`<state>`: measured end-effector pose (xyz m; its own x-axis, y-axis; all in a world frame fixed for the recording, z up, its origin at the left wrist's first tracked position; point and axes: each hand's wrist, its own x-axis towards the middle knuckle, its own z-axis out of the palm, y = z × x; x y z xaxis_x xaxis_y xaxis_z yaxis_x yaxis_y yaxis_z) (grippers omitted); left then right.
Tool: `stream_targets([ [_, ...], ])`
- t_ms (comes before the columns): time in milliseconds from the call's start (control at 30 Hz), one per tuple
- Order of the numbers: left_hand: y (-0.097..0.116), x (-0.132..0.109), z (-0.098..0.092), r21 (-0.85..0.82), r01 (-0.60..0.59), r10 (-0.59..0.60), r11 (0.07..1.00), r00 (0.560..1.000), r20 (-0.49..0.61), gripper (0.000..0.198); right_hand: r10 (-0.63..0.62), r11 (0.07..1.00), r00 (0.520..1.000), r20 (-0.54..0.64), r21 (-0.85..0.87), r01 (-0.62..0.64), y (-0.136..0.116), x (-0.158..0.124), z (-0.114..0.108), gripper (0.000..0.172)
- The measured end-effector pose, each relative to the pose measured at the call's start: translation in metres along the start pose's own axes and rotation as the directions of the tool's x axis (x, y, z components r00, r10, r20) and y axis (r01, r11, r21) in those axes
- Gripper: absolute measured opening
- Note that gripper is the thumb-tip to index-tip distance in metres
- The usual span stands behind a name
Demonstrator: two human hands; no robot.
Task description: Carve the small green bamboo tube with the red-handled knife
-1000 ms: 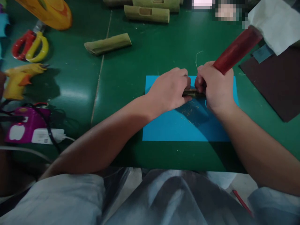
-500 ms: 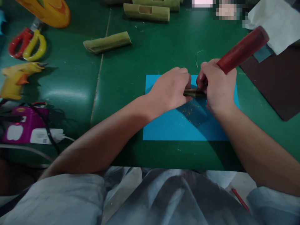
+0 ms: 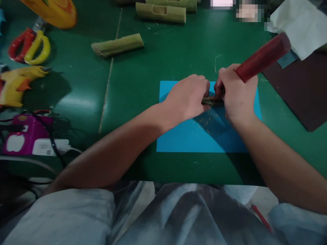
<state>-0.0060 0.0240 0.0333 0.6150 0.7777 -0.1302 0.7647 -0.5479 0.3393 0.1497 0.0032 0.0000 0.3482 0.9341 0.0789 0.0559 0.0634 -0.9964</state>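
My left hand (image 3: 187,97) is closed around one end of a small dark bamboo piece (image 3: 211,100) held over a blue sheet (image 3: 189,139) on the green table. My right hand (image 3: 237,95) is closed on a tool with a thick red handle (image 3: 263,56) that sticks up to the right. The tool's working end is hidden between my hands, against the bamboo piece. Fine shavings (image 3: 208,120) lie on the blue sheet just below my hands.
Cut bamboo tubes (image 3: 117,45) (image 3: 160,12) lie at the back. Red and yellow scissors (image 3: 28,51), a yellow glue gun (image 3: 17,83) and a purple device with cables (image 3: 22,134) sit at the left. A dark sheet (image 3: 304,88) and white paper (image 3: 301,23) lie at the right.
The red handle has shifted slightly, tilting a little between frames. Both hands stay in the same place on the bamboo piece. The view has drifted a little.
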Motion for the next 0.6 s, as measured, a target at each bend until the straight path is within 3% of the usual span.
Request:
stream_targets([
  [267, 0.002, -0.002, -0.003, 0.020, 0.000, 0.000, 1.000, 1.000, 0.020, 0.018, -0.110, 0.992, 0.993, 0.047, -0.061, 0.112, 0.007, 0.005, 0.004, 0.055],
  [467, -0.002, -0.001, 0.001, -0.041, 0.035, -0.035, 0.999, 0.999, -0.001, 0.013, -0.042, 0.998, 0.999, -0.005, 0.043, 0.042, 0.001, 0.007, 0.008, 0.058],
  [600, -0.007, 0.001, 0.003, -0.059, -0.008, 0.005, 0.998, 0.999, -0.049, 0.016, -0.066, 0.994, 0.998, -0.023, 0.091, 0.068, -0.003, 0.007, 0.005, 0.057],
])
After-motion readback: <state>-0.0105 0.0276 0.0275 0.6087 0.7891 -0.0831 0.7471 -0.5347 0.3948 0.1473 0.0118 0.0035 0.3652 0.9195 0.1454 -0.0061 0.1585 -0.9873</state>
